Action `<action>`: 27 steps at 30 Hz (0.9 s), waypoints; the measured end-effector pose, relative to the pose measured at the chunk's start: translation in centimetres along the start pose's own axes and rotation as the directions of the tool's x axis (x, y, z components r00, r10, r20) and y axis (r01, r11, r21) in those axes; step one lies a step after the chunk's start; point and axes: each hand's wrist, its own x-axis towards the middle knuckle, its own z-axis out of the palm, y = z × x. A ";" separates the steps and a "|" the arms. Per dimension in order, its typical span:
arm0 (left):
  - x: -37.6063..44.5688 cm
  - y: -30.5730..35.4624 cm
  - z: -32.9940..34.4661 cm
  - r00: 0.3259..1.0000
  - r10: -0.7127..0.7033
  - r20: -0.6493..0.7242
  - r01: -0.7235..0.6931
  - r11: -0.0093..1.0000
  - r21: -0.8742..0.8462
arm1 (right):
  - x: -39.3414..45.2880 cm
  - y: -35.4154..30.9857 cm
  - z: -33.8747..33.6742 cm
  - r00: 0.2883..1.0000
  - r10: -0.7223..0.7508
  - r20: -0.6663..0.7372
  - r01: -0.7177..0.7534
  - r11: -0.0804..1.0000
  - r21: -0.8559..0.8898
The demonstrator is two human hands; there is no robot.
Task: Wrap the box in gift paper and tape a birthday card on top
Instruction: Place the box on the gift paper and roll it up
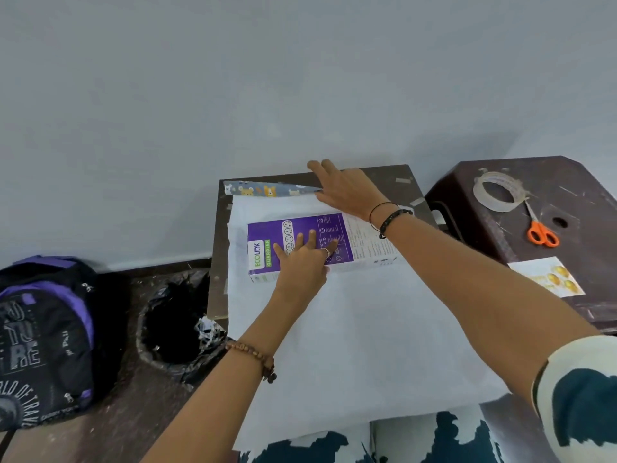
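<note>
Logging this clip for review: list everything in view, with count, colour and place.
box: one, purple and white, on the paper
gift paper: one sheet, white side up, far edge curled showing print, on small table
tape roll: one, pale, on stool
scissors: one, orange, on stool
card: one, white and yellow, on stool
bin: one, black liner, floor
backpack: one, black and purple, floor
left hand: flat on box
right hand: at curled far edge
</note>
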 end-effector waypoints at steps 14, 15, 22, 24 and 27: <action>0.2 0.2 -0.6 0.999 -0.020 0.046 0.020 1.000 -0.003 | -2.9 -3.7 -4.1 0.945 0.321 0.059 -0.323 0.946 0.030; 0.1 0.2 -0.5 0.999 -0.024 0.043 0.024 1.000 -0.008 | -3.4 -4.2 -4.1 0.933 0.354 0.069 -0.359 0.929 0.090; -1.2 0.7 0.6 0.998 -0.036 -0.050 0.035 0.999 -0.024 | -5.9 -5.3 -4.2 0.942 0.293 0.163 -0.311 0.946 0.097; -1.7 1.0 1.2 0.996 -0.044 -0.073 0.043 0.999 -0.017 | -6.2 -5.4 -3.6 0.950 0.296 0.101 -0.290 0.954 -0.070; -2.6 1.7 2.1 0.993 -0.063 -0.096 0.062 0.998 -0.009 | -6.4 -5.5 -3.1 0.964 0.260 0.048 -0.241 0.938 -0.251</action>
